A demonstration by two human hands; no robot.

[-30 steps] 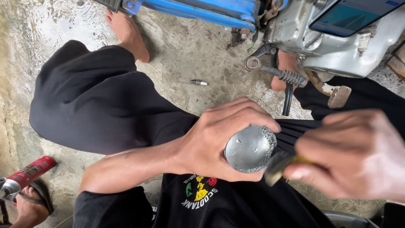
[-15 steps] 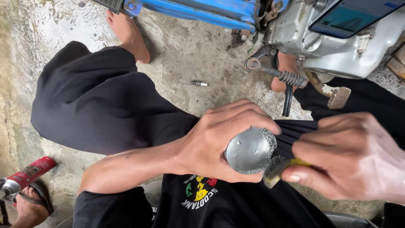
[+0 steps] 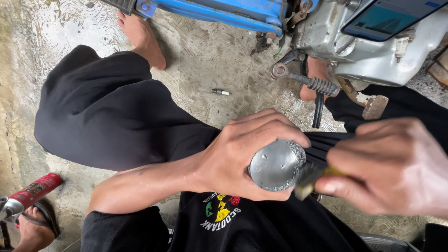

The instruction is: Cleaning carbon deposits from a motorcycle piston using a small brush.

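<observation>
Fingers of my left hand [image 3: 242, 156] wrap tight around a round grey metal part [image 3: 277, 164], held over my lap above the black trousers [image 3: 112, 116]. My right hand [image 3: 392, 168] pinches a small yellow-handled tool [image 3: 311, 176], its tip touching the part's rim.

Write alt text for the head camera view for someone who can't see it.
A person's left hand grips a round grey metal part while the right hand presses a yellow-handled tool against its edge. They sit on a concrete floor beside a blue motorcycle, a small spark plug lying nearby.
</observation>
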